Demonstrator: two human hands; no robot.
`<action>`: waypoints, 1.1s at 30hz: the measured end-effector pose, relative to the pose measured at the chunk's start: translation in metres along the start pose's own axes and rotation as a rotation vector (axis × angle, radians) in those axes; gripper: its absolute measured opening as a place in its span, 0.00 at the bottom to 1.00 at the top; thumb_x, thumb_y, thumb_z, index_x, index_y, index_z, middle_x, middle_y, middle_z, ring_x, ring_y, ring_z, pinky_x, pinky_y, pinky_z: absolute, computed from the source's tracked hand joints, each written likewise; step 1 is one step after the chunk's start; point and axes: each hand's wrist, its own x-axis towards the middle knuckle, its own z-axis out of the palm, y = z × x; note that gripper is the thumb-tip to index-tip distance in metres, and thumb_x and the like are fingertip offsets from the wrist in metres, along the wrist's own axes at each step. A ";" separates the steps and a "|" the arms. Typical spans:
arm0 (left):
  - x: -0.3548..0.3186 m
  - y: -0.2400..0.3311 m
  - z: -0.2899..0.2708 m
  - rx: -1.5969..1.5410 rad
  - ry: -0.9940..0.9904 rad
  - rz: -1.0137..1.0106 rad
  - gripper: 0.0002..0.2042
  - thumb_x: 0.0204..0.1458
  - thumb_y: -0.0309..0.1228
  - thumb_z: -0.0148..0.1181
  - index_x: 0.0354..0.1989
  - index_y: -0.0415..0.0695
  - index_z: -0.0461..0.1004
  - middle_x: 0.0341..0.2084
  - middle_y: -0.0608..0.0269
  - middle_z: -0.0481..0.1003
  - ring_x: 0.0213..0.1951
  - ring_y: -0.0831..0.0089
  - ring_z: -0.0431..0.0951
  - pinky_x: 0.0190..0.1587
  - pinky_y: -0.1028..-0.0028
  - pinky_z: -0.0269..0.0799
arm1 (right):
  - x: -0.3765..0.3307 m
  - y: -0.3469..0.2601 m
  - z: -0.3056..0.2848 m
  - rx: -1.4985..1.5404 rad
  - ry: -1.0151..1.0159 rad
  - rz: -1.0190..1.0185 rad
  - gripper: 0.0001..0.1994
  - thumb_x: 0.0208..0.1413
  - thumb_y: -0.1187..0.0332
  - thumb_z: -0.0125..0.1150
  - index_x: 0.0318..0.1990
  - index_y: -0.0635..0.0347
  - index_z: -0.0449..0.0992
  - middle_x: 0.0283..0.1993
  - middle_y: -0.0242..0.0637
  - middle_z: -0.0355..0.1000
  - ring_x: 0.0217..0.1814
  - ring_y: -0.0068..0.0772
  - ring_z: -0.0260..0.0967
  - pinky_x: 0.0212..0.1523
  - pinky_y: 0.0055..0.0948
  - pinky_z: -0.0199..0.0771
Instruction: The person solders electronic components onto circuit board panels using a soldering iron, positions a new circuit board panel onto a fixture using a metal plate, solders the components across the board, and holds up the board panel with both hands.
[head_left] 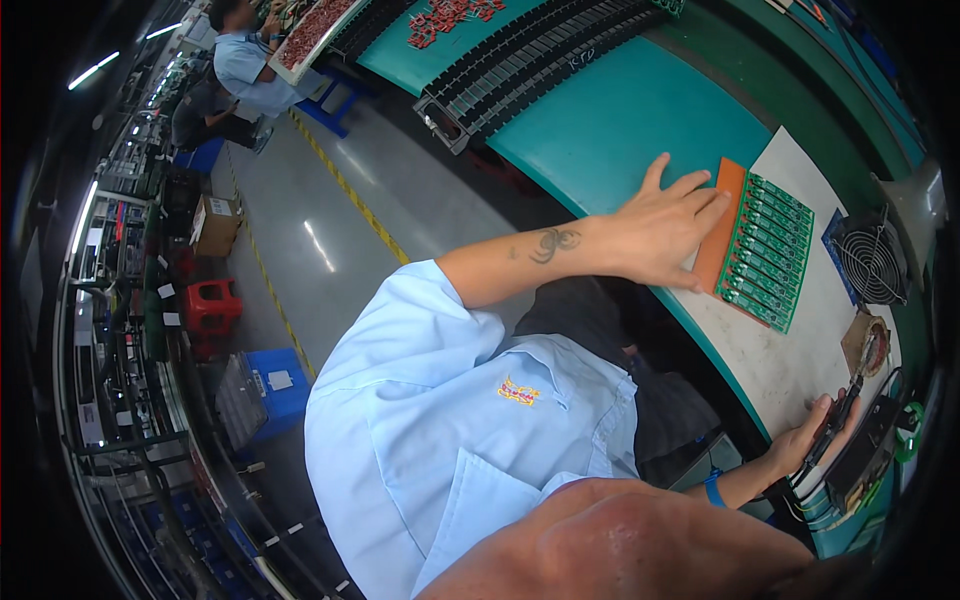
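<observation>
A green circuit board panel (768, 252) made of several narrow boards lies on an orange backing board (727, 215), over a pale mat. My left hand (672, 225) rests on the orange board's near-left edge with its fingers spread apart and its thumb lower down. Farther right, my right hand (818, 436) is closed around a slim black-handled tool (838, 428), which points up and away. Its exact kind is hard to make out. Just beyond the tool's far end sits a round coil (873, 346) on a brown piece.
A fan with a round wire guard (868, 262) stands right of the panel. Beyond my left hand, a black slatted rail (520, 72) crosses the teal table (590, 115), with red parts (452, 22) behind it. A black box (868, 452) is beside my right hand. People work at far left.
</observation>
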 end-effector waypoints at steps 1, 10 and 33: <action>0.002 -0.005 -0.002 -0.005 -0.037 0.000 0.48 0.49 0.49 0.75 0.73 0.33 0.59 0.71 0.39 0.64 0.76 0.45 0.59 0.71 0.26 0.48 | 0.000 -0.001 0.001 0.004 -0.002 -0.003 0.26 0.69 0.68 0.64 0.71 0.66 0.68 0.62 0.51 0.75 0.52 0.33 0.75 0.53 0.27 0.76; 0.026 -0.024 -0.020 0.009 -0.180 0.095 0.41 0.57 0.40 0.71 0.76 0.39 0.58 0.73 0.49 0.65 0.78 0.52 0.58 0.72 0.25 0.47 | 0.005 0.007 -0.003 0.053 -0.016 0.025 0.26 0.68 0.70 0.65 0.71 0.65 0.69 0.61 0.49 0.76 0.52 0.33 0.75 0.54 0.27 0.76; 0.123 -0.039 -0.020 0.114 -0.293 0.404 0.32 0.58 0.25 0.65 0.74 0.48 0.69 0.64 0.62 0.78 0.69 0.58 0.73 0.75 0.47 0.59 | 0.003 -0.004 0.001 0.125 0.011 0.058 0.28 0.53 0.77 0.74 0.63 0.63 0.76 0.53 0.44 0.79 0.41 0.25 0.73 0.44 0.24 0.76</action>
